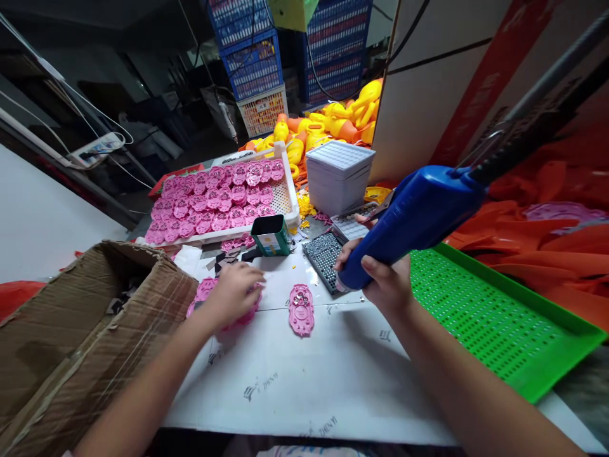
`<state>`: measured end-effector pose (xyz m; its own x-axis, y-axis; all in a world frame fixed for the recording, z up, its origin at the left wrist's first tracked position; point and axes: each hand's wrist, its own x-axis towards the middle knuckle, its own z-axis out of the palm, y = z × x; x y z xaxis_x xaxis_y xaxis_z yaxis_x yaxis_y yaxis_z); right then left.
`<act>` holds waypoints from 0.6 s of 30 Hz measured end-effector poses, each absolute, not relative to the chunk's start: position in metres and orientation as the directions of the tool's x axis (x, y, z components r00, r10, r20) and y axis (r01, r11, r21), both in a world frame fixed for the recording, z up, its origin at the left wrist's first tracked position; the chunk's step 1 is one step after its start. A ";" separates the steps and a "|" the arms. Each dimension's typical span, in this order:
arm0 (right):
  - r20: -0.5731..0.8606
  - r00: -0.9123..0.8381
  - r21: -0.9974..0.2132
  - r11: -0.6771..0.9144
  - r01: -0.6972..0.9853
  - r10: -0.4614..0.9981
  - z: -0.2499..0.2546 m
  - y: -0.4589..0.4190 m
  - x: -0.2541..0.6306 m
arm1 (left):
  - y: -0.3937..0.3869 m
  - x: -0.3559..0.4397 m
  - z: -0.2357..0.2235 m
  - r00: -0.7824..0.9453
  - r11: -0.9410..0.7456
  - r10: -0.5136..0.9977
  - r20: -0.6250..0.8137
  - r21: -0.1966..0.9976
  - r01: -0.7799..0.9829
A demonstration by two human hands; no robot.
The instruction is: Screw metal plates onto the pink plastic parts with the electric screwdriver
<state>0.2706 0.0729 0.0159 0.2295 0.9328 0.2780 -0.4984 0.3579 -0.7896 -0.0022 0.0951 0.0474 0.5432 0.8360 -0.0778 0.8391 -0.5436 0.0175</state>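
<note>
Driver (419, 209) in the right hand (394, 282): fingers and thumb are closed round its blue body, which leans with the working end low and to the left, while a rod and a dark cord run from its top toward the upper right. Its pale tip is near the close corner of a black tray (326, 254), a gridded one dotted with small metal bits.

One pink plate (301, 311) lies flat by itself on the white board (285, 393), between the hands, its long side running away from the person, with dark metal bits toward the far end.

The left hand (235, 292) is over more pink plates (203, 291) at the left of the board, fingers bent; it hides what lies beneath, so I cannot tell whether it grips one or only rests there.

Beyond it a green tin (271, 238) stands upright, open at the top. Behind the tin, a white tray (291, 190) holds overlapping rows of pink parts (214, 197). To its right stands a pale stack (340, 181), with yellow and orange pieces (328, 124) heaped behind and blue crates (252, 60) farther back.

An open box (99, 349) stands left of the board; a green tray (476, 317) lies beside the right forearm.
</note>
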 end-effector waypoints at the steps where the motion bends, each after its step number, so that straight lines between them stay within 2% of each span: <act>1: 0.278 0.233 -0.790 0.360 -0.497 0.932 0.015 0.073 0.271 | 0.113 -0.006 0.049 0.491 -0.493 0.869 -0.065 -0.013 0.870; 5: 0.276 0.219 -0.797 0.350 -0.492 0.936 0.015 0.073 0.272 | 0.173 -0.018 0.042 0.347 -0.359 0.932 -0.106 -0.130 0.924; 9: 0.262 0.208 -0.807 0.333 -0.489 0.942 0.016 0.073 0.272 | 0.192 -0.016 0.031 0.347 -0.380 0.919 -0.186 -0.194 0.904; 14: 0.232 0.213 -0.816 0.309 -0.488 0.949 0.018 0.073 0.272 | 0.193 -0.010 0.030 0.360 -0.398 0.912 -0.195 -0.214 0.892; 18: 0.218 0.220 -0.821 0.301 -0.486 0.951 0.020 0.073 0.272 | 0.189 -0.010 0.036 0.396 -0.410 0.912 -0.109 -0.173 0.896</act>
